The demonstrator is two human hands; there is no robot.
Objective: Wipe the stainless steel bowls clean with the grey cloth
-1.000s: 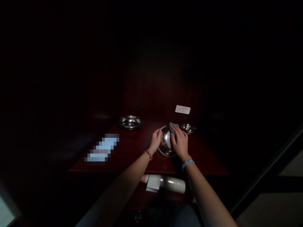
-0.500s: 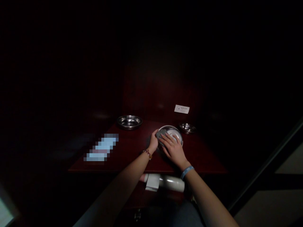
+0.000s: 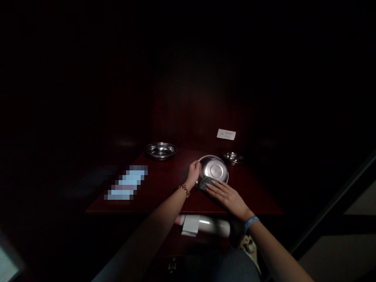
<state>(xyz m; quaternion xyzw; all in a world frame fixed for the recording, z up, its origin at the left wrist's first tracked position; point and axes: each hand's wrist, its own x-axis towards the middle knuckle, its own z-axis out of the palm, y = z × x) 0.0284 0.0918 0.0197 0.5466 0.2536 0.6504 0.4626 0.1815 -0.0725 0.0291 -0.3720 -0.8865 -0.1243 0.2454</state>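
A shiny metal bowl point(image 3: 216, 169) is tilted over the table with its outer base facing me. My left hand point(image 3: 194, 173) is closed round the bowl's left rim. Against the lower part of the bowl, my right hand point(image 3: 227, 196) presses a grey cloth point(image 3: 207, 184), its fingers laid together over the fabric. Part of the bowl's lower edge is hidden by the cloth and fingers.
Two more metal bowls stand at the back of the dark red table point(image 3: 141, 201): a wide bowl point(image 3: 161, 151) on the left, a smaller bowl point(image 3: 232, 158) on the right. A socket plate point(image 3: 226, 134) is on the wall. Below the tabletop lies a white roll point(image 3: 214, 226).
My right hand and the cloth have slid from the bowl's upper left down to its lower edge, uncovering its base. My left hand still grips the rim.
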